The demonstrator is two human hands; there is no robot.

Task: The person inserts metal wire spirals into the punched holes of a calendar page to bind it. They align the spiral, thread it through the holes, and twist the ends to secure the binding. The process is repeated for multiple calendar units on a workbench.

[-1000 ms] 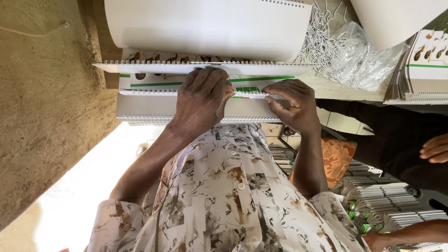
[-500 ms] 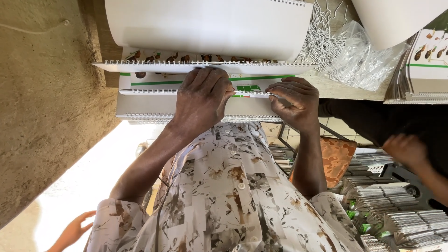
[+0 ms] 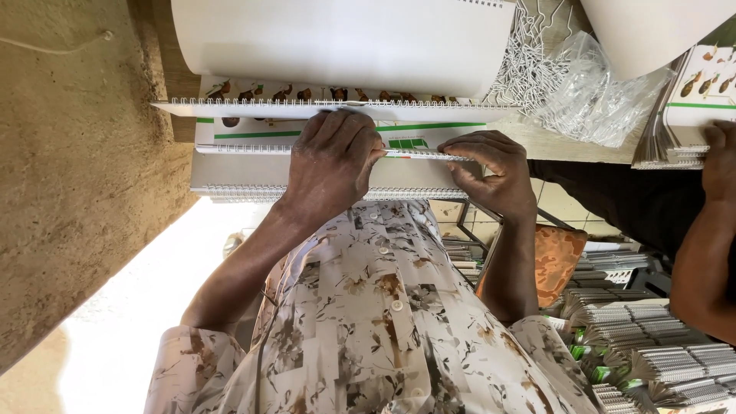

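The left hand (image 3: 333,165) lies palm down across a calendar (image 3: 253,138), fingers curled over its wire-bound edge and pressing it flat. The right hand (image 3: 494,172) sits just beside it on the same edge, fingertips pinched together on the wire spine (image 3: 425,155), so both hands are closed on the calendar and close to each other. The calendar rests on the counter (image 3: 537,142), on top of a second bound one (image 3: 245,180) whose coil shows nearer the person.

Beyond the calendar another bound copy (image 3: 230,96) lies with a big white sheet (image 3: 337,38) curling up over it. To the right of the calendar, past the right hand, loose white wire coils (image 3: 529,61) and a clear plastic bag (image 3: 598,96) lie near each other on the counter. Further right a co-worker's hand (image 3: 721,161) rests on a separate stack (image 3: 682,115). Below the counter, well apart from the calendar, sit piles of bound books (image 3: 652,337).

The calendar looks light and floppy, its card pages stiff enough to keep flat, its thin wire easily bent. It is likely best taken by the paper near the spine, not by the wire loops.
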